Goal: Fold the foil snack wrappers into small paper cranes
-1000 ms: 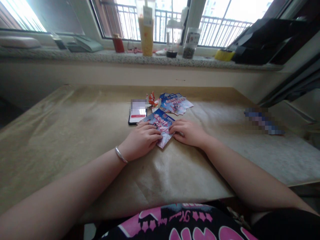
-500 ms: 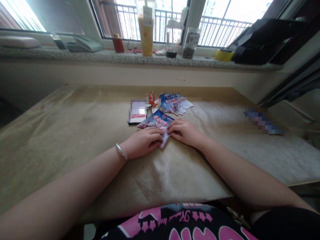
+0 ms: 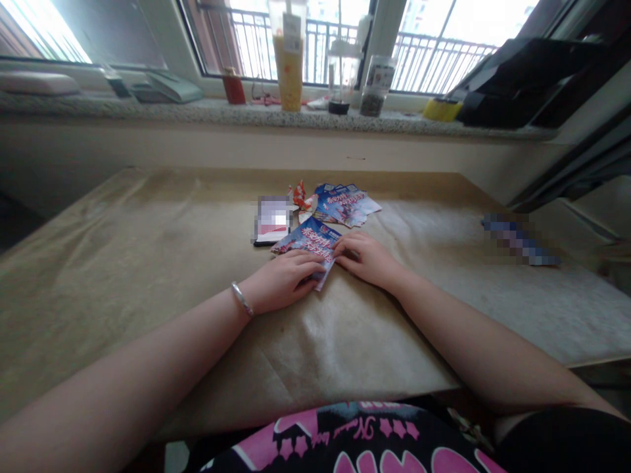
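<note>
A glossy blue-and-pink printed paper sheet (image 3: 315,238), with one corner pointing toward me, lies on the table under both hands. My left hand (image 3: 283,279), with a silver bangle at the wrist, holds the sheet's lower left side, its bent fingers on top and thumb near the bottom corner. My right hand (image 3: 362,256) has its fingertips and thumb closed on the right edge of the sheet. Just behind lie several similar printed sheets (image 3: 345,203), fanned out in a pile. An orange-and-white folded paper piece (image 3: 302,198) stands beside that pile.
A phone (image 3: 272,222) with a blurred screen lies left of the sheet. On the table's right side is a blurred blue item (image 3: 520,242). The windowsill (image 3: 305,119) behind holds a tall yellow cup (image 3: 288,69), clear cups, a red container (image 3: 233,87) and a black bag-like object (image 3: 517,85).
My right fingers have shifted slightly along the sheet's right edge, which now sits narrower, as if turned under. My left hand has barely moved. Everything else stays the same.
</note>
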Tool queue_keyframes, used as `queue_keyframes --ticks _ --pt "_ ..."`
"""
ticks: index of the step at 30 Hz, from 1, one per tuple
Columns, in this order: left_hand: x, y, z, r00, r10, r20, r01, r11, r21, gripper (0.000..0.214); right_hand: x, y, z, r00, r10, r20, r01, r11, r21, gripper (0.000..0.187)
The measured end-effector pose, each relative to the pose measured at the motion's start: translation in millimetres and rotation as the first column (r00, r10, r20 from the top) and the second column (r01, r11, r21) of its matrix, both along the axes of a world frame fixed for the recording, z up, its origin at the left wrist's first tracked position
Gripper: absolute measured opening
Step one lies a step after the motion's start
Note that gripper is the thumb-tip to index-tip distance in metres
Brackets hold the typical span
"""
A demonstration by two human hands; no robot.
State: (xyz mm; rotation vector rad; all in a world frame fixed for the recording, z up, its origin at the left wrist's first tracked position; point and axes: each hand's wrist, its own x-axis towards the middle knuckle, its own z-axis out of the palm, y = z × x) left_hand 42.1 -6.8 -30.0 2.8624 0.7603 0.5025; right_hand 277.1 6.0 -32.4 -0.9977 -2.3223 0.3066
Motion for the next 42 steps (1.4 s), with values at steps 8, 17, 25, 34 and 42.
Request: queue_keyframes --ticks 8,17,25,34,42 --pt "-1.3 3.2 0.6 0.998 -0.046 0.040 0.047 0.999 -0.021 0.025 -1.9 1.0 -3.6 0.994 -0.084 -0.069 0.081 0.996 -0.043 0.010" --pt "-1.2 3.6 1.2 0.995 -0.083 0.059 0.084 0.996 -0.014 0.024 -1.7 4.1 -6.7 0.950 -0.260 -0.175 0.229 0.957 -0.176 0.006" --pt "-1.3 4.3 1.3 0.993 -0.089 0.078 0.091 0.996 -0.024 0.024 -0.7 3.1 -2.5 0.954 -0.281 -0.107 0.257 0.946 -0.195 0.012" --pt "-1.3 2.2 4.4 0.992 -0.115 0.060 0.116 0.993 -0.016 0.025 -1.3 7.6 -4.6 0.929 -0.327 -0.171 0.293 0.935 -0.200 0.011" --pt "0.5 1.6 4.9 0.995 -0.089 0.053 0.091 0.995 -0.040 0.026 -3.0 9.7 -6.7 0.911 -0.349 -0.218 0.301 0.927 -0.226 0.011"
